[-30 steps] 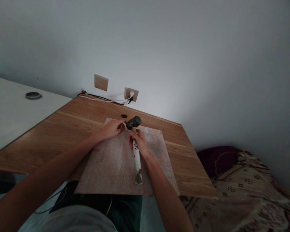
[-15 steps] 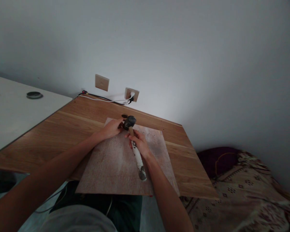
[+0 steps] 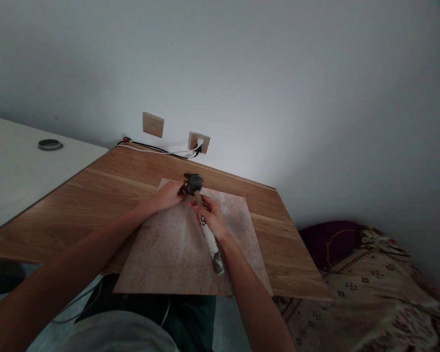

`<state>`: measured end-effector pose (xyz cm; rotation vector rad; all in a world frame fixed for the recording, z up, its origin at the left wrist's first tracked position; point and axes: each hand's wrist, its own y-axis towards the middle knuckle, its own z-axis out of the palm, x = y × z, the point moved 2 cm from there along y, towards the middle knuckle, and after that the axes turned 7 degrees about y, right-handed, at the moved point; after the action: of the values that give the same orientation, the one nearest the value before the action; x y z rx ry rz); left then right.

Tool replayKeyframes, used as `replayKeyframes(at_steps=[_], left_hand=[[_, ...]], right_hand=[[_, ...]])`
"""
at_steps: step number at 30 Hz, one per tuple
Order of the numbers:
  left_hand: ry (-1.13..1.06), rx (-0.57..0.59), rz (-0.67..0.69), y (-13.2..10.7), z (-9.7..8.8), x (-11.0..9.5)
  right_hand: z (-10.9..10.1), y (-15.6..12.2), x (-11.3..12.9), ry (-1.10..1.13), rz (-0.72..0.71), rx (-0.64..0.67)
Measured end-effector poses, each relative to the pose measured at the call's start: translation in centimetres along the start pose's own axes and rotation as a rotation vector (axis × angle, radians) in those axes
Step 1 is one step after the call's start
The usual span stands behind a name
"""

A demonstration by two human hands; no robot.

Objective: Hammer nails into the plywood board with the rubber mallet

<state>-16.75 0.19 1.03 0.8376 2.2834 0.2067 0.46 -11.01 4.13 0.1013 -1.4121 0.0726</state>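
Note:
My right hand point(image 3: 213, 218) is wrapped round the upper handle of a hammer point(image 3: 209, 240). Its dark, heavy head points toward the wall, and the pale handle, spotted with dark patches, slants back toward me over a reddish-brown board point(image 3: 168, 259). At the board's far left corner, my left hand point(image 3: 169, 194) has its fingers curled together just beside the hammer head. Whatever those fingers hold, if anything, is hidden behind the head and in shadow.
The board lies on a wooden tabletop point(image 3: 289, 254) against the wall. Cables point(image 3: 157, 149) run along its back edge to a wall socket point(image 3: 204, 142). At left stands a white table point(image 3: 14, 181) with a round dark lid-like thing point(image 3: 50, 144). Patterned bedding point(image 3: 359, 288) lies at right.
The hammer head has shifted slightly left and away from me. My left hand stays nearly where it was, and the whole view has moved a little.

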Motion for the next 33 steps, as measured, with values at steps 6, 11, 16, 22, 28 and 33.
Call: replayKeyframes(at_steps=[6,11,16,22,28,33], left_hand=[[0.009,0.011,-0.003,0.1,0.0,-0.1],[0.022,0.016,0.015,-0.1,0.1,0.0],[0.071,-0.030,0.094,-0.5,-0.5,-1.1],[0.326,0.134,0.431,-2.5,-1.3,-7.2],[0.410,0.160,0.851,-6.1,0.5,-13.0],[0.537,0.192,0.911,-7.0,2.2,-13.4]], right_hand=[[0.0,-0.1,0.4,0.021,0.040,0.026],[0.1,-0.1,0.5,0.030,0.051,0.027],[-1.3,0.2,1.1,0.081,0.004,-0.109],[-2.8,0.0,2.2,0.073,-0.103,-0.308],[-2.6,-0.3,2.6,0.030,-0.130,-0.353],[-2.4,-0.2,2.5,0.023,-0.129,-0.344]])
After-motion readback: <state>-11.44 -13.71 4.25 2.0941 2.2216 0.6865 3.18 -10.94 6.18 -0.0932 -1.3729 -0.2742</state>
